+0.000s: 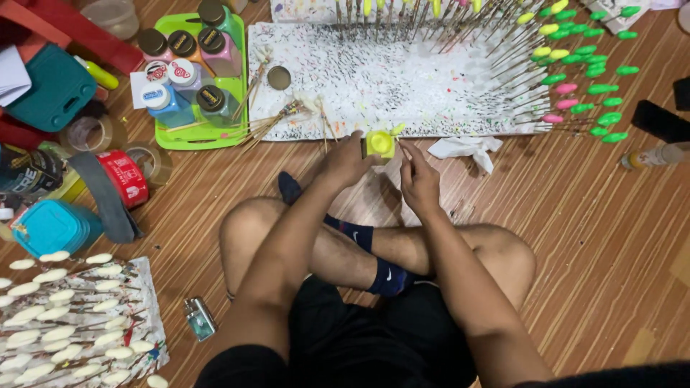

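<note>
I sit cross-legged on a wooden floor. My left hand [346,159] holds a small open jar of yellow paint [380,144] in front of my knees. My right hand [418,179] is closed on a thin stick [403,147] whose yellow tip [397,129] sits just above the jar. Right behind the jar lies a white foam board [374,86] speckled with paint. Many sticks with yellow, pink and green painted tips [575,79] stand stuck in it.
A green tray [167,133] with several paint jars sits at the back left, loose sticks beside it. Tape rolls [126,176], a teal box [50,226] and clutter lie left. Unpainted white-tipped sticks [65,316] rest bottom left. A crumpled tissue [467,149] and a lighter [199,317] lie nearby.
</note>
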